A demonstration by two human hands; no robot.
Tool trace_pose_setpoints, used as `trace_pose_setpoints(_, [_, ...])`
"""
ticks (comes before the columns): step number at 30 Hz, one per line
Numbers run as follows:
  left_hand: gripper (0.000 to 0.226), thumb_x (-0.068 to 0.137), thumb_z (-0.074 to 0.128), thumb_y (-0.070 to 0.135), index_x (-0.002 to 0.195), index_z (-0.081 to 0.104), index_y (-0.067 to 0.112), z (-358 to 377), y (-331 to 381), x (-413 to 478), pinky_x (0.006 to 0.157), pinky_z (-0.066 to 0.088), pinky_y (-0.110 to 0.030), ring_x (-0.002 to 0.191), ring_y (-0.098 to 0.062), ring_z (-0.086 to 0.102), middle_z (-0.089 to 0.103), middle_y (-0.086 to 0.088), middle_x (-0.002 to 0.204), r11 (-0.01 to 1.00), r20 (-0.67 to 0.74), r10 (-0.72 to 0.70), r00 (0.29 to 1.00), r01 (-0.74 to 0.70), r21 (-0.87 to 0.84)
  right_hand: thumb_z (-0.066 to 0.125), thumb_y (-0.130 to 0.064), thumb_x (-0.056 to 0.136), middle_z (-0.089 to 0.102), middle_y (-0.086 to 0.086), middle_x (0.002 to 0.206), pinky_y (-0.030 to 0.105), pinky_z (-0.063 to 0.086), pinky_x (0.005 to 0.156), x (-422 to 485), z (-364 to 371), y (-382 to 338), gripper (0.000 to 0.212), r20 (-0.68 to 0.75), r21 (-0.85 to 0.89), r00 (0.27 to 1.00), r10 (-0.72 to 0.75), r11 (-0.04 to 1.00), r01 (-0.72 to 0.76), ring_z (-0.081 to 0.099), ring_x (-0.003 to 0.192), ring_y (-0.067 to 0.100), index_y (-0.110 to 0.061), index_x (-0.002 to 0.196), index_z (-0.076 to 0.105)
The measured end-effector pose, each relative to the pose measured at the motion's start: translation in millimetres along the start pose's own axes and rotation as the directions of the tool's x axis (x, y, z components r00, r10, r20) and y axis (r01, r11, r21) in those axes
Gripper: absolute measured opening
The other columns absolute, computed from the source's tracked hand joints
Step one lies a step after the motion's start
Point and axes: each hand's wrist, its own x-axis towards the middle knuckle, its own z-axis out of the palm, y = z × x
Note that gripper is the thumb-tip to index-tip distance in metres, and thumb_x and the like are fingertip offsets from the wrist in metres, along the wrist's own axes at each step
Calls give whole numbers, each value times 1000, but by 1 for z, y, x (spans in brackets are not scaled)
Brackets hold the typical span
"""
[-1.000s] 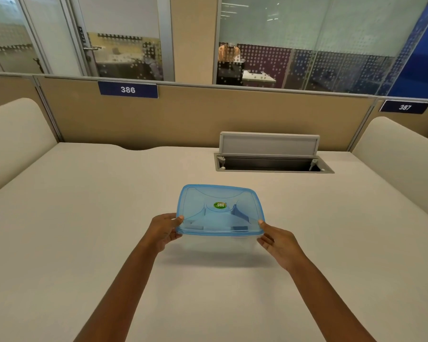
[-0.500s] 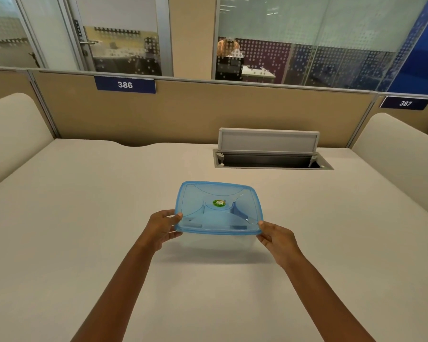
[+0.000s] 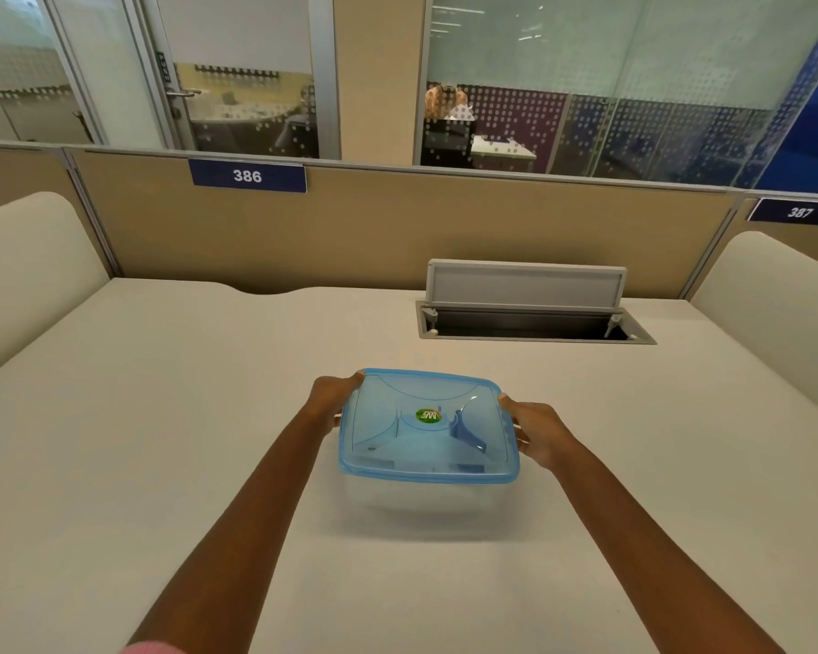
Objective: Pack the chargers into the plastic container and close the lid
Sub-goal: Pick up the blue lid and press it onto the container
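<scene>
A clear plastic container [image 3: 426,505] with a translucent blue lid [image 3: 428,427] sits on the beige desk at the centre of the view. The lid lies on the container and carries a small green sticker. My left hand [image 3: 334,401] grips the lid's left edge near its far corner. My right hand [image 3: 537,429] grips the right edge. No chargers are visible; the inside of the container is hard to make out through the lid.
An open cable hatch [image 3: 530,323] with its grey flap raised sits in the desk behind the container, to the right. A tan partition [image 3: 397,228] with a sign reading 386 closes the far edge. Cream side panels stand left and right.
Both hands have slid from the lid's near corners forward along its sides. The container now sits lower and closer in the view.
</scene>
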Motion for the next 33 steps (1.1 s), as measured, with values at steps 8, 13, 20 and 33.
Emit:
trace_pose_setpoints(8, [29, 90, 59, 17, 66, 49, 6, 4, 5, 19, 62, 44, -32, 62, -19, 48, 52, -8, 73, 997, 11, -48, 999, 48, -55, 53, -35, 91, 59, 15, 97, 41, 50, 85, 20, 9, -7, 46, -45, -126, 999, -8, 992, 2, 54, 88, 27, 6, 112, 59])
trace_pose_setpoints(13, [21, 92, 56, 14, 81, 48, -2, 8, 6, 27, 76, 33, -34, 86, -25, 41, 44, -16, 96, 999, -56, -42, 998, 42, -1, 56, -33, 90, 58, 13, 96, 44, 50, 91, 27, 9, -6, 44, -68, -151, 998, -16, 989, 6, 53, 87, 26, 5, 111, 59])
trace_pose_setpoints(20, [28, 95, 46, 10, 113, 52, -11, 18, 6, 37, 97, 39, -37, 115, -29, 49, 52, -18, 123, 998, -91, -62, 994, 63, 13, 57, -32, 89, 57, 13, 93, 35, 44, 75, 34, 9, -6, 31, -57, -138, 998, -17, 990, 9, 53, 84, 26, -1, 94, 58])
trace_pose_setpoints(33, [16, 93, 45, 4, 78, 46, 0, 15, 1, 39, 79, 26, -31, 88, -22, 34, 39, -10, 88, 996, -61, -93, 994, 94, 9, 60, -32, 88, 57, 12, 88, 35, 40, 75, 37, 12, -2, 33, -108, -140, 993, -41, 990, 25, 51, 80, 26, 1, 86, 63])
